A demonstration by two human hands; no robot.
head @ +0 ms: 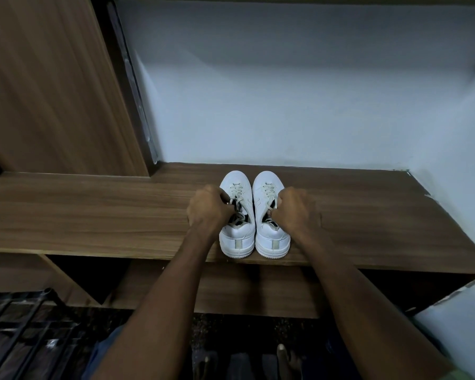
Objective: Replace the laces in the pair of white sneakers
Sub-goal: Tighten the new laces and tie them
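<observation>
Two white sneakers stand side by side on a wooden shelf (93,215), toes toward the wall, heels at the front edge. The left sneaker (237,237) and the right sneaker (270,237) both carry greyish-white laces (237,189). My left hand (207,209) has its fingers curled at the collar and lace ends of the left sneaker. My right hand (294,208) curls the same way at the collar of the right sneaker. The fingertips are hidden behind the knuckles.
A pale wall (285,91) closes the back and right side of the shelf. A wooden panel (52,86) rises at the left. Below the shelf is an open compartment; a black metal rack (19,325) stands at the lower left, and my feet show on the dark floor.
</observation>
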